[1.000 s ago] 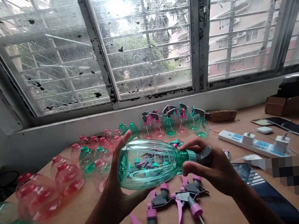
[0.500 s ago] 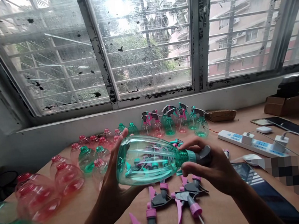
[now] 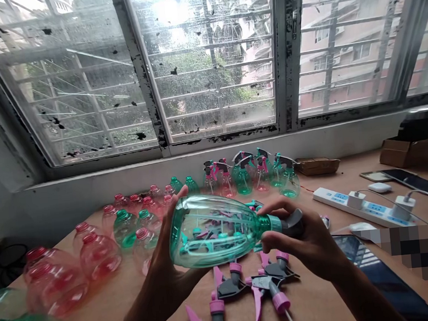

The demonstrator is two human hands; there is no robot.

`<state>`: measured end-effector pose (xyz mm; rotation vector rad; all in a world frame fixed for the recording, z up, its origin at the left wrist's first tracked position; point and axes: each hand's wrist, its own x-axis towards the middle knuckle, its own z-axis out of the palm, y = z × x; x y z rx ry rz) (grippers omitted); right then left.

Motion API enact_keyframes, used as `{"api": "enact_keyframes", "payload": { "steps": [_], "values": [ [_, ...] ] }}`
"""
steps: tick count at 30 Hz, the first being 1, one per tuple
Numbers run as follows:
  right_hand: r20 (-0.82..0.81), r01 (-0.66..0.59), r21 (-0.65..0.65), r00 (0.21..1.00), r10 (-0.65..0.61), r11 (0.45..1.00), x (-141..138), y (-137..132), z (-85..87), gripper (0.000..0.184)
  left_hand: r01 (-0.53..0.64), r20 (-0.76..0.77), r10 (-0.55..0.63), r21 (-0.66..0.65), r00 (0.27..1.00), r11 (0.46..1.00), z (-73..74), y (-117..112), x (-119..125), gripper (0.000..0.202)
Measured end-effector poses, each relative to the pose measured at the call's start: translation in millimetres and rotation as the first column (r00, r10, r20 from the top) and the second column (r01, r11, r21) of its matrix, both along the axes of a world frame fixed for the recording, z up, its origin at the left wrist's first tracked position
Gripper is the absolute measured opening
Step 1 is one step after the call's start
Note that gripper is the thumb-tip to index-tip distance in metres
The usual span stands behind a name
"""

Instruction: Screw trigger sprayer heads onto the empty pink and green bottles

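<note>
A clear green spray bottle (image 3: 212, 230) lies sideways in the air between my two hands. My left hand (image 3: 166, 259) is wrapped round its base end, thumb below and fingers behind. At the neck, my right hand (image 3: 299, 238) grips the teal collar (image 3: 275, 223) of the dark grey spray head (image 3: 293, 223) between thumb and fingers. Most of the spray head is hidden in the right palm. Below the bottle, several loose pink-and-grey spray heads (image 3: 232, 287) lie on the table (image 3: 100, 315); teal ones show blurred through the bottle wall.
Open pink bottles (image 3: 100, 255) and green bottles (image 3: 124, 228) stand at the left. Several bottles with spray heads (image 3: 243, 180) line the wall under the window. To the right are a power strip (image 3: 360, 205), a tablet (image 3: 381, 275), a phone (image 3: 418, 181) and a cardboard box (image 3: 396, 152).
The bottle has rolled slightly about its long axis, and my left hand has shifted a little to the right with it. My right hand keeps its hold at the neck.
</note>
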<state>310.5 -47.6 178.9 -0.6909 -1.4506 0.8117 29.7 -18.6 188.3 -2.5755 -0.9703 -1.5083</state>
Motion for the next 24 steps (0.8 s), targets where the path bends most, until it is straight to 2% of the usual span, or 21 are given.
{"api": "enact_keyframes", "payload": {
  "steps": [2,4,8,11,13,18,24],
  "values": [
    [-0.014,-0.014,-0.012,1.000,0.014,1.000,0,0,0.2,0.028,0.043,-0.012,-0.042,0.079,0.999,0.996,-3.0,3,-1,0.101],
    [-0.007,-0.001,-0.001,1.000,0.001,1.000,1,0,0.4,0.028,0.061,-0.017,-0.059,0.102,0.998,0.993,-4.9,4,-2,0.105],
    [0.030,0.048,0.040,0.998,-0.049,0.998,1,1,1.3,0.031,-0.014,-0.020,0.012,-0.071,1.000,0.997,-5.0,-1,-2,0.122],
    [0.034,0.047,0.035,0.998,-0.048,0.998,3,1,1.7,0.031,-0.024,-0.022,0.022,-0.107,1.000,0.994,-4.0,-3,-1,0.113],
    [0.024,0.015,0.012,1.000,-0.015,1.000,4,0,1.1,0.031,-0.002,-0.001,0.001,-0.075,1.000,0.997,-3.6,-1,-1,0.108],
    [-0.014,-0.052,-0.040,0.999,0.052,0.998,2,0,-3.6,0.034,0.087,0.008,-0.088,0.114,0.996,0.990,-3.5,4,-2,0.101],
    [0.066,0.071,0.028,0.995,-0.073,0.997,0,1,-7.6,0.035,0.014,0.015,-0.013,-0.034,1.000,0.999,-0.3,-7,-1,0.121]
  ]
}}
